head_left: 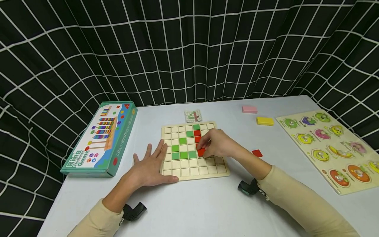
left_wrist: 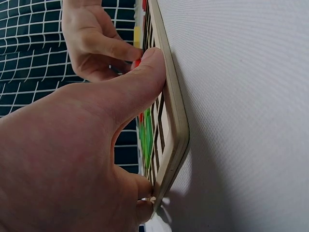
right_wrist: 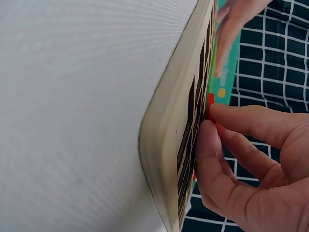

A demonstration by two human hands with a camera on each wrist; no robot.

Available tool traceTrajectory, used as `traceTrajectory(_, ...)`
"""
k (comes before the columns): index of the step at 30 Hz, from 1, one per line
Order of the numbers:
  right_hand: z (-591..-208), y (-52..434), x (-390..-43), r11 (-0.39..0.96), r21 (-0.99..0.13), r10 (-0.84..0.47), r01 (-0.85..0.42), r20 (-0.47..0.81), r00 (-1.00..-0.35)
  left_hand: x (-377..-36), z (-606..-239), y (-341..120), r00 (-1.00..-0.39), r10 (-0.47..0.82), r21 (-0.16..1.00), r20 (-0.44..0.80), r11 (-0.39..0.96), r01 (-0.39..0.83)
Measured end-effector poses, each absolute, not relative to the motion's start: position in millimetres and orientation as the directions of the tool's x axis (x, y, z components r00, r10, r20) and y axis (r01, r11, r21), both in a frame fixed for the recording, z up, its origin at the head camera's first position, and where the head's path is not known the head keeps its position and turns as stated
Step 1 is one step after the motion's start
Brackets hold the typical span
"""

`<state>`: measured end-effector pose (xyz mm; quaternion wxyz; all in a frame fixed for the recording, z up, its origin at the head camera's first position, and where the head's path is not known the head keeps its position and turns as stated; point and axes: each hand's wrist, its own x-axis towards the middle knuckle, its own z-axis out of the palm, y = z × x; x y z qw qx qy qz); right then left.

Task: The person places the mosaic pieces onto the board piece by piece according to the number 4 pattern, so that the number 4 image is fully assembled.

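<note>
Cream long sleeves (head_left: 299,204) on both arms, a small black wrist camera (head_left: 248,187) strapped beneath each.
</note>
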<state>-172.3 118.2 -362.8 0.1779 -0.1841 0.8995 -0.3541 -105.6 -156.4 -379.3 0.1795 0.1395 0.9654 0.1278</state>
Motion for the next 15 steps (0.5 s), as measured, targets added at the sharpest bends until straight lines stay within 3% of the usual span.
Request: traceTrajectory(15,-360.8,113.2,-171.4,0.686,-0.695,-0.461,-0.213,-0.189,-0.867,-107.2,-379.8,-156.1,-0.896,0.320,0.290,-0.308,0.929,0.231)
